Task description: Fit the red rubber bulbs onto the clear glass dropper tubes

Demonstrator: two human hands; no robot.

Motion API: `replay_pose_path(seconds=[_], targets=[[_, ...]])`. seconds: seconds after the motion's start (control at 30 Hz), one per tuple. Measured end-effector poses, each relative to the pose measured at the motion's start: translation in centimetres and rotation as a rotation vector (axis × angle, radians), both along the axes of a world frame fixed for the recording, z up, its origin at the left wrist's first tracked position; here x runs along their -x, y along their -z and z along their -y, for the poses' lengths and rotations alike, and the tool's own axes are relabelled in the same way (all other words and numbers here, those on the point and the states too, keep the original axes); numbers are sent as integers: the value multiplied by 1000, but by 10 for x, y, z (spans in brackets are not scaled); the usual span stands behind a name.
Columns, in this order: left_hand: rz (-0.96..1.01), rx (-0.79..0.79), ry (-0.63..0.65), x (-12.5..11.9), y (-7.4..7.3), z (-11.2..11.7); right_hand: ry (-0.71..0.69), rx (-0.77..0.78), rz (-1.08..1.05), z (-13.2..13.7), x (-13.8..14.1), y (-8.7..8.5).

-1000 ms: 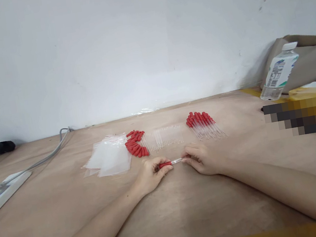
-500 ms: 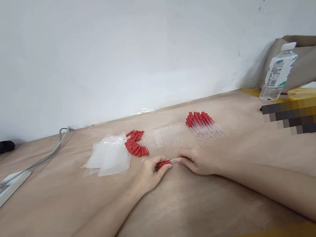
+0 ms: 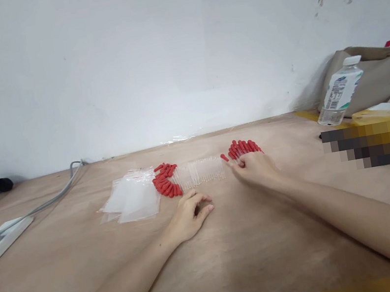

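My right hand (image 3: 259, 169) holds a glass dropper by its tube, its red rubber bulb (image 3: 224, 157) sticking out past the fingertips to the left. Much of that tube is hidden by the fingers. Directly behind the hand lies a fan of red-bulbed droppers (image 3: 243, 147), their lower ends partly covered by it. My left hand (image 3: 189, 217) rests on the table, thumb and fingers curved apart with nothing between them. Beyond it are a curved cluster of loose red rubber bulbs (image 3: 165, 187) and a row of thin clear glass tubes (image 3: 199, 171).
Clear plastic bags (image 3: 129, 197) lie flat left of the bulbs. A white power strip (image 3: 7, 243) with a grey cable (image 3: 49, 199) is at far left. On the right, a plastic bottle (image 3: 340, 92) leans against a beige bag (image 3: 376, 68), near a yellow package (image 3: 370, 117).
The dropper has left my left hand and moved right and away in my right hand, to the fan of droppers. My left fingers have opened. The view has shifted slightly.
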State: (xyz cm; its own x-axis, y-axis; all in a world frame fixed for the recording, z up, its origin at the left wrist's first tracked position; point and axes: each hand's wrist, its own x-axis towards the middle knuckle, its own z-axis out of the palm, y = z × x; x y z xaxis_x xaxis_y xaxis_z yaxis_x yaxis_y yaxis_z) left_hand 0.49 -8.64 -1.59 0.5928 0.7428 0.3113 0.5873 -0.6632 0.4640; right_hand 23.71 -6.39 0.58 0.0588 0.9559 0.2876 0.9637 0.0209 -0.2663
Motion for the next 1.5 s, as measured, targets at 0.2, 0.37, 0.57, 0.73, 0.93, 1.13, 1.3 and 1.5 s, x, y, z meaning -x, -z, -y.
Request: replay_pose_path(seconds=[0.2,0.37,0.57,0.73,0.93,1.13,1.3,1.5], targets=[[10,25,12,-1,-1,0,116,56,75,-37,5,8],[21,21,34,1,0,-1,160,97,51,-46,3,18],[30,12,56,5,-2,-1,164,86,23,-42,5,16],[34,29,43,21,-4,-14,102,74,50,-36,23,13],[37,16,30,32,-1,-26,66,77,48,-37,31,14],[69,-146,-13,29,-5,-18,114,141,54,-38,24,10],[31,-302,-356,42,-25,-37,84,172,66,-37,24,7],[-261,-249,-513,59,-46,-98,75,195,66,-35,27,4]])
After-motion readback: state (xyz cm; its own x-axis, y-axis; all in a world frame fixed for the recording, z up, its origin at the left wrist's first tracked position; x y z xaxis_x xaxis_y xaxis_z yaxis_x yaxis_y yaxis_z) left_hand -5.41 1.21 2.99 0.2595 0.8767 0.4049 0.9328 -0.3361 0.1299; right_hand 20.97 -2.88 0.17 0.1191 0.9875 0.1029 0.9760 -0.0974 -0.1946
